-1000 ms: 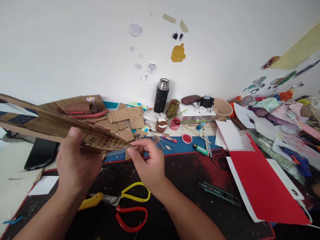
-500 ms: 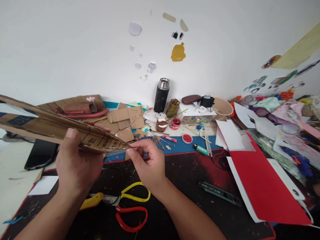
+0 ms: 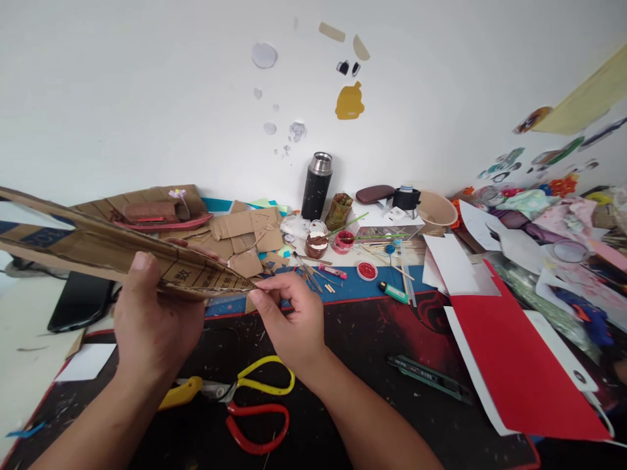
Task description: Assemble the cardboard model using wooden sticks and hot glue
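A long brown cardboard boat hull, printed with dark characters and a blue patch, is held up above the desk. My left hand wraps round its middle from below, thumb on the near wall and fingers on the far side. At the pointed right end, my right hand pinches the tip between thumb and fingers. On the black mat below lie scissors with one yellow and one red handle, close to a yellow-handled tool partly behind my left forearm.
A green utility knife lies on the mat, left of red paper. Behind stand a black thermos, paint jars, and cardboard scraps. A small red model boat sits back left, above a black phone.
My left hand has shifted very slightly to the right along with the hull. The right hand's pinch on the tip stays the same.
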The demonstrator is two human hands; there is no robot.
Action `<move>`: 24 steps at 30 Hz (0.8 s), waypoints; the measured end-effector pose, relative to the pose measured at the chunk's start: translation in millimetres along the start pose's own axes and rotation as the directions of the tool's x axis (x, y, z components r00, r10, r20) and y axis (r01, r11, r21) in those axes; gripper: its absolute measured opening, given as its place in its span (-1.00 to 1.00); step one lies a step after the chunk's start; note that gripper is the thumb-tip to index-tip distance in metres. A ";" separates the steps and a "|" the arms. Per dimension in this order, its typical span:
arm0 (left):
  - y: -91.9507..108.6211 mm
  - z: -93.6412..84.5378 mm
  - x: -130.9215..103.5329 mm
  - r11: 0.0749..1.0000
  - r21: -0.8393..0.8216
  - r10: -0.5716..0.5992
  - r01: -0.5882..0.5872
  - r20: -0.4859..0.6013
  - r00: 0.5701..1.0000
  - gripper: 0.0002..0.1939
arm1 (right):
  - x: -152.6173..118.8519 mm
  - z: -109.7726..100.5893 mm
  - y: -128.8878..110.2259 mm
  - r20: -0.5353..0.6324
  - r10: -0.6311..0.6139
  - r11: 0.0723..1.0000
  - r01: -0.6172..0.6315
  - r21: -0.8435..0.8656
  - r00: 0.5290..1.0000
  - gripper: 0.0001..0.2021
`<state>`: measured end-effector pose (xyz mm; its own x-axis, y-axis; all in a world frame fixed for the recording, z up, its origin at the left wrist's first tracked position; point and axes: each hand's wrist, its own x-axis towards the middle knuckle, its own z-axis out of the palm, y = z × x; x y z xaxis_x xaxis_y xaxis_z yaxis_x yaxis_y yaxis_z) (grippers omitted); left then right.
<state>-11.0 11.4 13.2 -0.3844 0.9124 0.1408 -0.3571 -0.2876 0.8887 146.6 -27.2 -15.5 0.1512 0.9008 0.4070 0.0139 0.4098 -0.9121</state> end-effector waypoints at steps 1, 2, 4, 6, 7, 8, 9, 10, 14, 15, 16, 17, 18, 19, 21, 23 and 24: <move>0.7 1.6 -0.7 0.998 -0.047 -0.032 0.030 -0.027 0.999 -0.83 | 0.0 0.1 0.2 0.000 -0.004 1.000 0.004 0.003 1.000 -0.92; 1.2 2.8 -1.2 0.994 -0.090 -0.058 0.054 -0.048 0.997 -0.84 | -0.1 0.1 0.4 0.000 -0.004 1.000 0.004 0.005 1.000 -0.92; 1.5 3.6 -1.8 0.990 -0.123 -0.075 0.068 -0.048 0.996 -0.85 | -0.2 0.2 0.5 0.004 0.000 1.000 0.000 0.012 1.000 -0.93; 1.4 3.4 -1.8 0.989 -0.127 -0.074 0.069 -0.037 0.997 -0.83 | -0.1 0.0 0.1 0.005 0.013 1.000 -0.013 0.015 1.000 -0.93; 1.5 3.5 -1.8 0.989 -0.128 -0.082 0.078 -0.030 0.996 -0.81 | 0.1 -0.2 -0.2 0.006 0.020 1.000 -0.020 0.016 1.000 -0.93; 1.9 3.9 -1.8 0.987 -0.129 -0.095 0.091 -0.020 0.995 -0.79 | 0.4 -0.4 -0.6 0.007 0.027 1.000 -0.027 0.016 1.000 -0.93; 2.4 4.8 -1.7 0.986 -0.133 -0.106 0.104 -0.010 0.994 -0.77 | 0.8 -0.7 -0.9 0.009 0.033 0.999 -0.034 0.017 0.999 -0.93; 3.2 5.9 -1.6 0.983 -0.136 -0.122 0.122 0.006 0.992 -0.73 | 1.2 -0.9 -1.2 0.010 0.040 0.999 -0.041 0.020 0.999 -0.93; 6.0 10.5 0.7 0.967 -0.136 -0.209 0.215 0.055 0.976 -0.44 | 3.3 -1.4 -0.6 0.008 0.064 0.997 -0.064 0.043 0.998 -0.92; 6.2 11.0 1.9 0.961 -0.130 -0.238 0.243 0.059 0.970 -0.37 | 3.9 -1.6 -0.1 0.008 0.069 0.996 -0.070 0.048 0.998 -0.92; 6.3 11.2 3.2 0.954 -0.127 -0.264 0.270 0.063 0.962 -0.32 | 4.6 -1.7 0.6 0.007 0.074 0.996 -0.074 0.052 0.997 -0.92; 6.3 10.9 4.6 0.948 -0.130 -0.284 0.290 0.066 0.957 -0.30 | 5.4 -2.0 1.4 0.005 0.078 0.995 -0.078 0.057 0.997 -0.91; 6.2 10.3 6.0 0.943 -0.137 -0.297 0.304 0.072 0.952 -0.31 | 6.1 -2.3 2.2 0.004 0.083 0.995 -0.083 0.061 0.997 -0.91; 6.0 9.3 7.4 0.939 -0.142 -0.305 0.314 0.081 0.949 -0.32 | 6.9 -2.6 2.9 0.003 0.087 0.994 -0.087 0.065 0.996 -0.91; 5.4 6.3 10.0 0.932 -0.122 -0.326 0.341 0.127 0.937 -0.37 | 8.1 -3.4 4.2 -0.002 0.092 0.993 -0.091 0.072 0.996 -0.91; 4.1 1.9 11.8 0.929 -0.068 -0.345 0.363 0.191 0.919 -0.40 | 8.7 -4.0 4.8 -0.006 0.091 0.993 -0.090 0.073 0.996 -0.91; 3.2 -0.8 12.3 0.929 -0.039 -0.349 0.367 0.230 0.908 -0.41 | 8.8 -4.3 4.9 -0.006 0.088 0.994 -0.087 0.071 0.996 -0.91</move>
<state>-17.6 21.4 17.4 -0.0283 0.9963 -0.0817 -0.5064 0.0562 0.8604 152.2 -17.8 -16.6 0.1575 0.9324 0.3253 -0.0700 0.3391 -0.9381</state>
